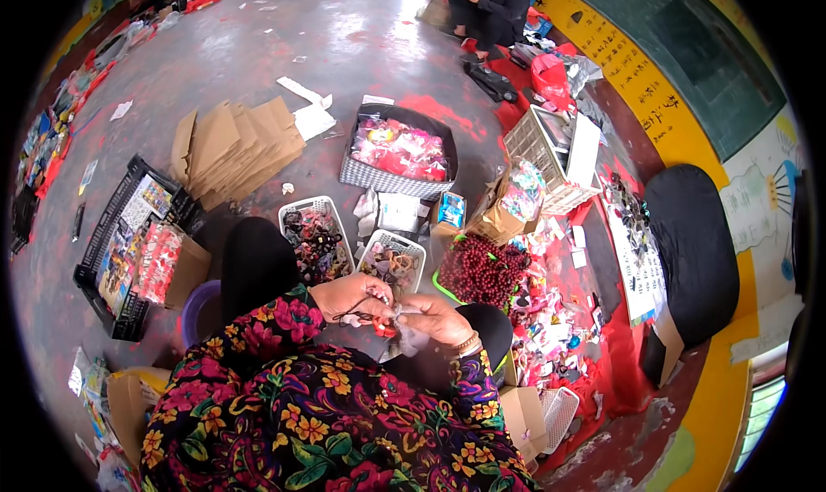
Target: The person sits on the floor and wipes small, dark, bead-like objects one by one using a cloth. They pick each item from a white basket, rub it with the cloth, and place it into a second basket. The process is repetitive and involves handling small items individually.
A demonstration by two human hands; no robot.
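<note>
In front of my lap my left hand (351, 298) is closed in a pinch on a thin dark band (351, 318), which trails below the fingers. A small orange-red piece (385, 327) shows between the two hands. My right hand (440, 322) is closed on a fluffy pale grey piece (415, 339) that hangs under the fingertips. Both sets of fingertips almost meet, so how the pieces join is hidden. Just beyond them stand a white basket (419, 273) of pale and brown small pieces and a white basket (286, 208) of dark looped ones.
Dark red beads (482, 268) fill a green-rimmed container at right, beside scattered small goods (551, 337). A grey woven basket (357, 172) holds pink packets. Flattened cardboard (237, 152) and a black crate (99, 298) lie left. Another person (492, 15) sits far off.
</note>
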